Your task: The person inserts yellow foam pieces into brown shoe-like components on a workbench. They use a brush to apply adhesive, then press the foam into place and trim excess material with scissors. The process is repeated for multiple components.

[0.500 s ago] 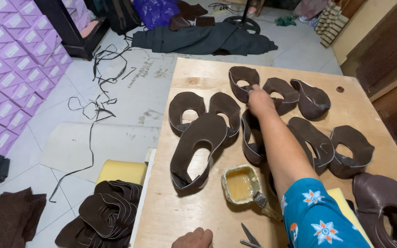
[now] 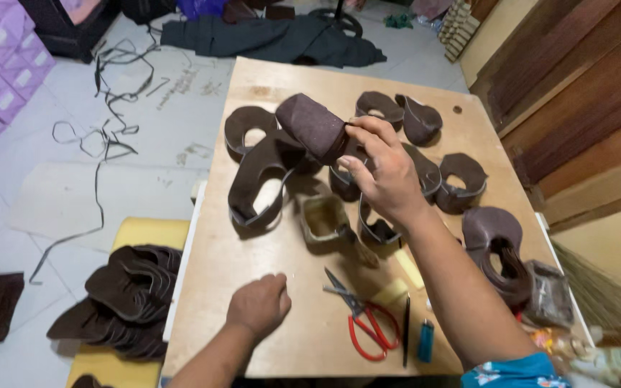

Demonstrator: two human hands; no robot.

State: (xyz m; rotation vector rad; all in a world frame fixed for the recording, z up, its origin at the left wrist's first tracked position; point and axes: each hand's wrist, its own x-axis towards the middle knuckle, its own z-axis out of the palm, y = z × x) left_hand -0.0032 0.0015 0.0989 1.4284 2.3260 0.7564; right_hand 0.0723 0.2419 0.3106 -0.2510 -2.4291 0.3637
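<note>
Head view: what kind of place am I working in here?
Probably a small shoemaking workshop. Dark brown leather shoe uppers cover the plywood worktable, the right hand lifts one upper, a small glue pot with brush sits nearby, and more uppers are stacked on the floor.

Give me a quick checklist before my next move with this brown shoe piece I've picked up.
1. Right hand grips the brown shoe piece: ok, fingers pinch its edge and it is lifted off the table.
2. Left hand free: ok, resting closed on the wooden table, holding nothing.
3. Glue tub upright: ok.
4. Scissors away from both hands: ok, lying beside the left hand, not touching it.
5. Glue on the piece: cannot tell.
</note>
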